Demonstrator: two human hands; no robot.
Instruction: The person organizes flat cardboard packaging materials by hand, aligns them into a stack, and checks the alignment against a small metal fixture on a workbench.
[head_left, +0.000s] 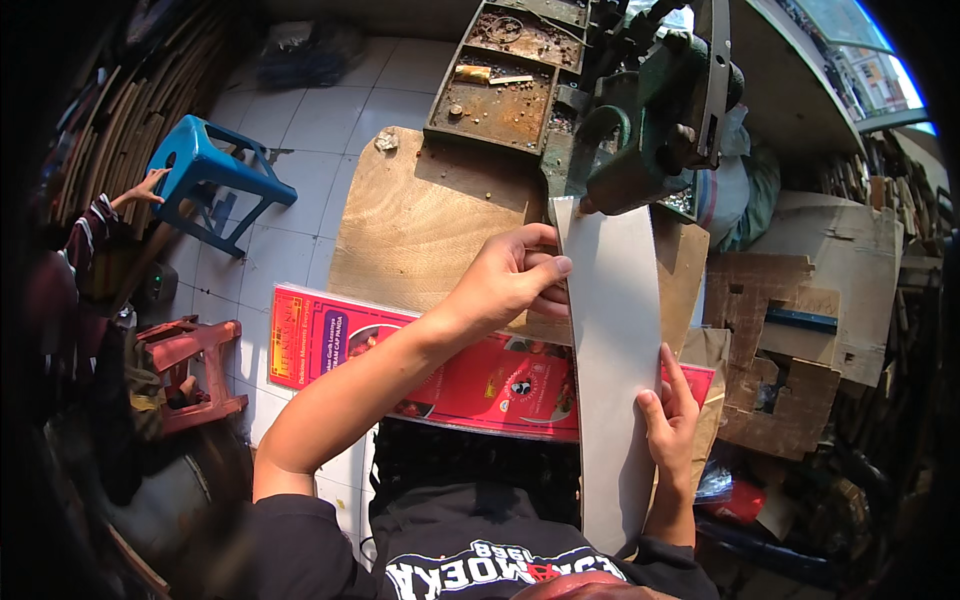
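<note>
Left to right: blue stool (213, 170) far left on the floor; red printed carton (470, 375) on the plywood worktop (420, 225). Left hand (510, 280) pinches the grey card strip (615, 350); right hand (670, 420) grips its near edge. The far end sits under the green press (650, 130); uneven hold may skew it.

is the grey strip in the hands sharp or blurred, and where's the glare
Head view: the grey strip and both hands, left hand and right hand, are sharp; brightest glare top right by the window; fisheye darkens and bends the rim.
</note>
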